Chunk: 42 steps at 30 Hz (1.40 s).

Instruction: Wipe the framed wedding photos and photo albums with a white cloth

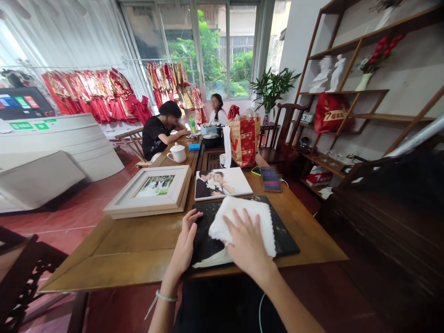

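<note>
A flat black board (287,245) with pale specks and smears lies at the front edge of the wooden table. On top of it is a white cloth (267,226), a paler fold of it trailing toward the board's near edge. My right hand (246,240) rests flat on the cloth, fingers spread and pressing down. At the board's left side, my left hand (185,240) has its fingers bent around the edge. Just beyond the board lies a white-backed photo panel (239,182) of a couple, and to its left are stacked pale wooden picture frames (138,203), the top one holding a photo.
The wooden table (121,249) also bears a phone (271,179), a red-and-tan paper bag (248,143), a white lidded cup (177,153) and a blue box (194,147). Two people sit at its far end. Shelves (347,122) stand at right, a white counter (69,138) at left.
</note>
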Available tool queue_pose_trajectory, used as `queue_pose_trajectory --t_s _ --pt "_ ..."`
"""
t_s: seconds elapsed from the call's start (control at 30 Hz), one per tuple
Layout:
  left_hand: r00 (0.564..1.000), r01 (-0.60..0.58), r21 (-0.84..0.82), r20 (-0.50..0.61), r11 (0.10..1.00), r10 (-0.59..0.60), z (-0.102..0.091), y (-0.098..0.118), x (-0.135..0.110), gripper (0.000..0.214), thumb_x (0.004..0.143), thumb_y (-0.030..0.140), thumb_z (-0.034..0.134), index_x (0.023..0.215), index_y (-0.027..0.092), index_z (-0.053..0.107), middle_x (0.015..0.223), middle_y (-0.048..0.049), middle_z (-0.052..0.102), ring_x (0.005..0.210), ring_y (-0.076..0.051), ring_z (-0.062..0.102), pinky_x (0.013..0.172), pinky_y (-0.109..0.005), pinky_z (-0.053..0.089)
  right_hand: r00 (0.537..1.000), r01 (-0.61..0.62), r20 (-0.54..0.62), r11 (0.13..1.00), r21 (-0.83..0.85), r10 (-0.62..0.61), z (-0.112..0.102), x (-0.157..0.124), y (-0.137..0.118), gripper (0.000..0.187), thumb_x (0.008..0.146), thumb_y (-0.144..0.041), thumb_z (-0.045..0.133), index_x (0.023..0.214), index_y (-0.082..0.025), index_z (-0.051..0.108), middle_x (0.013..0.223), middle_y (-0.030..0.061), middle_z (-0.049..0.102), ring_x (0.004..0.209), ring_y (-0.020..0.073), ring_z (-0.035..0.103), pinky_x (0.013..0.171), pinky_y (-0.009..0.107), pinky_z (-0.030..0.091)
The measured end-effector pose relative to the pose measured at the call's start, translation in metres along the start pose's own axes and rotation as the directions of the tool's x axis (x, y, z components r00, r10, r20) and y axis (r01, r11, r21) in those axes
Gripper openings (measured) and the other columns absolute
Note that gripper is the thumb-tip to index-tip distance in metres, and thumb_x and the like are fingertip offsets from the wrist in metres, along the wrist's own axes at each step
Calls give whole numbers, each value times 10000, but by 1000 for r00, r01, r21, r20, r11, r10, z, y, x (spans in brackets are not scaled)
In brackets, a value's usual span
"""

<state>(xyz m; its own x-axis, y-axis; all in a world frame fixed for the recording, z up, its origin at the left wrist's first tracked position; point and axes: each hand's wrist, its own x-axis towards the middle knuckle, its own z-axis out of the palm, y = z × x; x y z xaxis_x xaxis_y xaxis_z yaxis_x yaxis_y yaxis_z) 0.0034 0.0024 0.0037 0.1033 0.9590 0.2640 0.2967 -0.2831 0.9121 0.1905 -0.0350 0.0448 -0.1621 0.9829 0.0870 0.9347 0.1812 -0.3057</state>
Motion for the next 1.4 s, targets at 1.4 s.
queue_pose_trajectory --t_s 1.4 --pt "986 -168 229 48 959 162 -2 -4 1 284 807 279 606 1082 204 604 1131 -79 665 1086 -251 606 984 -439 451 969 210 83 949 235 -234 -5 89 -29 463 831 -289 484 1269 -153 553 1381 120 502 1326 269 361 1112 511 172"
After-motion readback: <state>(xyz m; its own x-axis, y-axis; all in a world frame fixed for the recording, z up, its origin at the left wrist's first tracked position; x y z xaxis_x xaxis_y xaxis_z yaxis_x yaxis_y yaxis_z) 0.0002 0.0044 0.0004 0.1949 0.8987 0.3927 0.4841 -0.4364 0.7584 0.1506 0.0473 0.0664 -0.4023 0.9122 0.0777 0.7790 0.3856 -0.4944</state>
